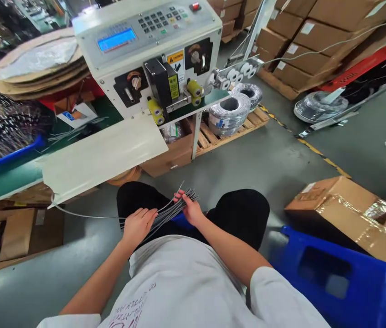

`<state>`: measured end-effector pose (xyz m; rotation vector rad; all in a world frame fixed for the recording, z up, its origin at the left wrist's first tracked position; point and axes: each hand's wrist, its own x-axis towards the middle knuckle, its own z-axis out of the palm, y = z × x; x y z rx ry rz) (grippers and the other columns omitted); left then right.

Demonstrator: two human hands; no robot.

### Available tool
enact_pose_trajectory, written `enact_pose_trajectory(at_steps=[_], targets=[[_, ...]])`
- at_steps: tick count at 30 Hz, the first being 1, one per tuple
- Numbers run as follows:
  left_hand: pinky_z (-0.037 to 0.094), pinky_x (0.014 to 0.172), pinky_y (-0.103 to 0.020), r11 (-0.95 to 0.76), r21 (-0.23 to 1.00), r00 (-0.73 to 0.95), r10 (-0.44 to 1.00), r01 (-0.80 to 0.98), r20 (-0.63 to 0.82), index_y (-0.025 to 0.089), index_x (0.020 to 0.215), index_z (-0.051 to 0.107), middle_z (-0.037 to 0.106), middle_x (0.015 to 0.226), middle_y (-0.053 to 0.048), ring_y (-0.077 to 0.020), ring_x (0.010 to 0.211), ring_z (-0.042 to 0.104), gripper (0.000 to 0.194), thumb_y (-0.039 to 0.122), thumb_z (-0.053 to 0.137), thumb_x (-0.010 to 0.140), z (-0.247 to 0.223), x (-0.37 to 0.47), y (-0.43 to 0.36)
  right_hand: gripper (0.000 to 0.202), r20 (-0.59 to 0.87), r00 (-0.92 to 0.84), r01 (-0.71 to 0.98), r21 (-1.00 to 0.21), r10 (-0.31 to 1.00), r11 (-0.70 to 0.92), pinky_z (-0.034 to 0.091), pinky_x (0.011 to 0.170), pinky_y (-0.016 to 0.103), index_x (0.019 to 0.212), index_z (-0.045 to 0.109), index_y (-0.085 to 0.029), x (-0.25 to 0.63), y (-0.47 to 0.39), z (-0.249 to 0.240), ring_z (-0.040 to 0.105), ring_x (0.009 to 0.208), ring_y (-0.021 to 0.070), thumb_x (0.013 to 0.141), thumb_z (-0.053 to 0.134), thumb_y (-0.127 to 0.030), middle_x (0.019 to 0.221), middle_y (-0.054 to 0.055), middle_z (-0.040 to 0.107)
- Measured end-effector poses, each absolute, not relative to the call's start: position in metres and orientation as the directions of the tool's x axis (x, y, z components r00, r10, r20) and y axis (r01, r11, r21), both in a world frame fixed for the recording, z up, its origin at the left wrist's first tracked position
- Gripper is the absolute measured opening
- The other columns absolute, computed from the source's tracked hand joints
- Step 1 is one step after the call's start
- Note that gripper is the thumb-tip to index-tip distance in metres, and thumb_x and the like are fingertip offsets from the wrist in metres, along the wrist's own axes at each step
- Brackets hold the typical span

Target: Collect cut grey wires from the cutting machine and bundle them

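Observation:
A bundle of grey cut wires point(169, 212) lies across my lap, slanting up to the right. My left hand point(138, 225) is closed over its lower left part, palm down. At the upper end, my right hand point(189, 207) grips the bundle with its fingers curled round the wires. One wire point(86, 216) sticks out of the bundle to the left and curves up to the edge of the cream metal chute point(107, 155). Above the chute stands a wire cutting machine point(151, 59) with a lit blue display, keys and yellow rollers.
Wire coils point(229, 111) sit on a wooden pallet point(209, 139) right of the machine. A blue bin point(367, 278) and a taped carton point(350, 205) stand at my right. Another carton point(38, 237) is on the floor at left. Bundled wires fill a blue tray point(15, 155) on the bench.

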<state>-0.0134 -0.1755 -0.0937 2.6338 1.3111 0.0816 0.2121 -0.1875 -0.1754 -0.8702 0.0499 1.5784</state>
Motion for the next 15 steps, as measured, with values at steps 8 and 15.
enact_pose_trajectory(at_steps=[8,15], targets=[[0.046,0.078,-0.034,-0.612,0.243,0.641,0.765,0.753,-0.058,0.026,0.117,0.067,0.068,0.089,-0.007,-0.0199,0.086,0.058,0.038,0.038,0.035,0.101,-0.1003,-0.0191,-0.1737,0.037,-0.544,0.067,-0.85,-0.471,0.836,-0.238,0.056,0.085,0.039,0.106,0.068,-0.02,0.2131,-0.1894,-0.1782,0.072,0.091,0.0224,0.073,0.079,-0.034,0.102,0.007,0.076],[0.046,0.079,-0.034,-0.662,0.23,0.695,0.71,0.714,-0.114,0.026,0.12,0.066,0.067,0.091,-0.006,-0.02,0.087,0.057,0.038,0.038,0.036,0.1,-0.0976,-0.0186,-0.1694,0.04,-0.567,0.048,-0.847,-0.459,0.822,-0.267,0.056,0.077,0.034,0.109,0.067,-0.02,0.2143,-0.1889,-0.181,0.073,0.087,0.0215,0.074,0.079,-0.034,0.101,0.007,0.076]])
